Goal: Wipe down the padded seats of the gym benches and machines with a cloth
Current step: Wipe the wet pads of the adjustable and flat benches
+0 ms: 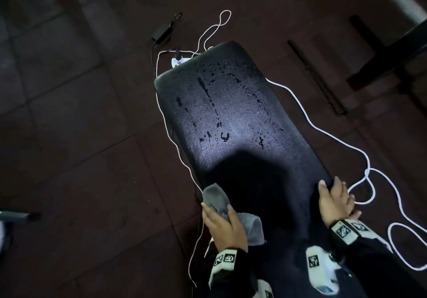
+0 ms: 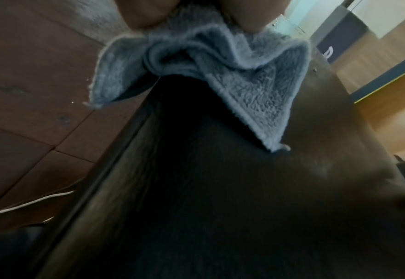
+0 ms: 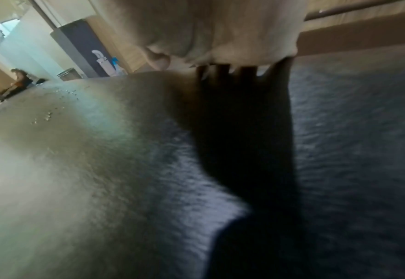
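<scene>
Beading with droplets [image 1: 203, 87], bench pad [image 1: 233, 122] over floor tiles [image 1: 69, 135].

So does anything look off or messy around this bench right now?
Yes. The far half of the bench pad is covered in water droplets and streaks, not yet wiped. White cables snake loosely across the floor on both sides of the bench, with a power strip lying right at its wet far end.
</scene>
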Motion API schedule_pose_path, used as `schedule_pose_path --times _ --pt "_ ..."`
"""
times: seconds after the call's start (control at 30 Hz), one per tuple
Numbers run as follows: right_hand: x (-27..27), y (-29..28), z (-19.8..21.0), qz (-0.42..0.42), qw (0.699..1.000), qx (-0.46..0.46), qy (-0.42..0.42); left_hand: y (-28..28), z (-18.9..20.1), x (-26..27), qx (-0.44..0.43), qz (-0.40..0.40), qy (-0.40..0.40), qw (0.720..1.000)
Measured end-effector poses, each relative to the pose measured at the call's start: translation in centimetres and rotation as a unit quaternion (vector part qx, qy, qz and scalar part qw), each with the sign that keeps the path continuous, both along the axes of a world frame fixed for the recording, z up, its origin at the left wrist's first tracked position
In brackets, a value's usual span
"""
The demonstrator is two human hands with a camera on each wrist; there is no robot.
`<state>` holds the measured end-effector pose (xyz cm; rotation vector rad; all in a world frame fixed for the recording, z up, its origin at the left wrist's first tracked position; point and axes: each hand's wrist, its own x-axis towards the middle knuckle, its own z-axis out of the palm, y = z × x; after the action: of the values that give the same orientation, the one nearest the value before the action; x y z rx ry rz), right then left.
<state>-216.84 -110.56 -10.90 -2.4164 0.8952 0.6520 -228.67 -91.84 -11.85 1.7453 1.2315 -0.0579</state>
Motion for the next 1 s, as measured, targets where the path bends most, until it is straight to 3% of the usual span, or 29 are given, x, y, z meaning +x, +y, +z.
schedule_pose_path --times 0.13,0.37,0.6,0.7,0.87,0.93,1.0 --pt "1.1 1.1 -1.2 -0.076 0.997 0.020 -0.003 2.5 -0.6 2.8 0.016 0.023 -0.011 1.000" --pt "1.1 0.6 -1.6 -0.074 0.997 0.025 0.019 8.6 -1.6 9.4 0.076 0.011 -0.042 0.996" --pt "1.2 1.0 -0.9 -0.064 0.997 0.001 0.033 13.7 -0.9 14.4 0.135 -0.082 -0.038 0.987" --pt "1.2 1.2 -1.0 -0.071 0.997 -0.004 0.027 16.3 -0.8 17.9 0.213 -0.172 -0.018 0.962" --pt "1.2 1.4 -1.1 -0.081 0.996 -0.014 0.019 16.7 -1.6 20.0 0.347 -0.313 0.092 0.879" --pt "1.2 1.5 -1.1 -0.079 0.997 -0.010 0.018 15.9 -0.9 20.3 0.349 -0.370 0.114 0.853" --pt "1.2 1.5 -1.0 -0.077 0.997 -0.015 0.016 14.6 -0.1 20.4 0.332 -0.438 0.085 0.831"
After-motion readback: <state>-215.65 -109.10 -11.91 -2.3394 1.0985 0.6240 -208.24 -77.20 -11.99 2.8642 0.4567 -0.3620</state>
